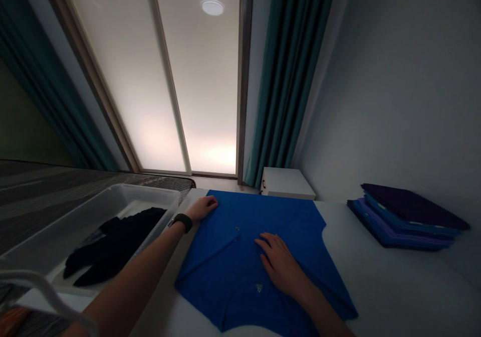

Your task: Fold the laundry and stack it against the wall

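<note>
A blue T-shirt [289, 216] lies spread on the white table, its neckline with a small triangular mark toward me and its hem at the far side. My left hand [202, 207], with a black band on the wrist, is at the far left corner of the hem. Its fingers are bent together on the cloth there. Flat on the middle of the shirt rests my right hand [280, 264], fingers stretched out and holding nothing. A diagonal crease runs across the shirt's left half.
Left of the table stands a translucent plastic bin [150, 192] with dark clothes [120, 239] inside. A stack of folded clothes [409, 216] in blue and purple sits on the right of the table [383, 282]. Beyond the far edge is a small white cabinet [287, 181].
</note>
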Tool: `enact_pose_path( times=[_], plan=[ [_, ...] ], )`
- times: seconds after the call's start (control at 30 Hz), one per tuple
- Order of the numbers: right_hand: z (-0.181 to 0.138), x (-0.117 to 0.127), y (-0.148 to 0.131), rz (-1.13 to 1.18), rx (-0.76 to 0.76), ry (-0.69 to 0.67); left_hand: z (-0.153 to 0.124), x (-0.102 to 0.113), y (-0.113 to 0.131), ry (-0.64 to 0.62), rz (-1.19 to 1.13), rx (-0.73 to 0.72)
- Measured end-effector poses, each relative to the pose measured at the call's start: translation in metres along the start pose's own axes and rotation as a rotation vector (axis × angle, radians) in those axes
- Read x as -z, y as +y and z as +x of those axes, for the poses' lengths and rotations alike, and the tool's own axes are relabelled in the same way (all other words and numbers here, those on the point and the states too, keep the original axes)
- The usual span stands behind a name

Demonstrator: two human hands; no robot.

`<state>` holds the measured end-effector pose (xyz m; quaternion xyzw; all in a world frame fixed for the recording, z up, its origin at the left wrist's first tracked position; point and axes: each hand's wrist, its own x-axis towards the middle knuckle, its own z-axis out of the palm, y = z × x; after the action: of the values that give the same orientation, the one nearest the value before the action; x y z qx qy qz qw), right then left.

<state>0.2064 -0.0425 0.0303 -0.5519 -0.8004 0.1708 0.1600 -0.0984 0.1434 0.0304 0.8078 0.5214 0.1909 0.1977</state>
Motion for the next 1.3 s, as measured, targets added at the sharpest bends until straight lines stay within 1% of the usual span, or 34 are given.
enact_pose_path(
  times=[0.1, 0.2, 0.33, 0.47, 0.57, 0.67, 0.8, 0.9, 0.97, 1.07, 1.17, 1.3],
  plan=[
    [0.001, 0.005, 0.000, 0.064, -0.019, 0.022, -0.003, -0.009, -0.001, 0.083, 0.022, -0.025],
    [0.005, 0.012, 0.005, 0.130, -0.073, 0.125, -0.006, -0.015, -0.002, 0.135, 0.028, -0.051],
    [0.009, 0.020, 0.020, 0.205, -0.203, 0.291, -0.007, -0.011, -0.001, 0.168, 0.023, -0.051],
    [0.009, 0.023, 0.028, 0.246, -0.282, 0.320, -0.013, -0.005, 0.002, 0.177, 0.041, -0.040],
    [0.010, 0.020, 0.027, 0.223, -0.257, 0.292, -0.022, -0.004, 0.009, 0.191, 0.162, -0.026],
    [0.011, 0.014, 0.025, 0.163, -0.179, 0.225, -0.035, -0.005, 0.019, 0.198, 0.265, 0.006],
    [0.011, 0.006, 0.020, 0.073, -0.053, 0.160, -0.057, -0.008, 0.028, 0.200, 0.294, 0.057],
    [0.009, 0.001, 0.014, 0.036, 0.009, 0.123, -0.079, -0.010, 0.026, 0.204, 0.291, 0.081],
    [0.008, -0.001, 0.009, 0.022, 0.029, 0.088, -0.093, -0.012, 0.020, 0.176, 0.280, 0.061],
    [0.006, -0.002, 0.004, 0.010, 0.038, 0.020, -0.109, -0.015, 0.012, 0.118, 0.274, -0.015],
    [0.005, -0.001, 0.002, 0.004, 0.023, -0.044, -0.115, -0.016, 0.009, 0.069, 0.281, -0.060],
    [0.004, 0.002, 0.002, 0.002, 0.012, -0.066, -0.116, -0.014, 0.012, 0.008, 0.287, -0.043]
  ],
)
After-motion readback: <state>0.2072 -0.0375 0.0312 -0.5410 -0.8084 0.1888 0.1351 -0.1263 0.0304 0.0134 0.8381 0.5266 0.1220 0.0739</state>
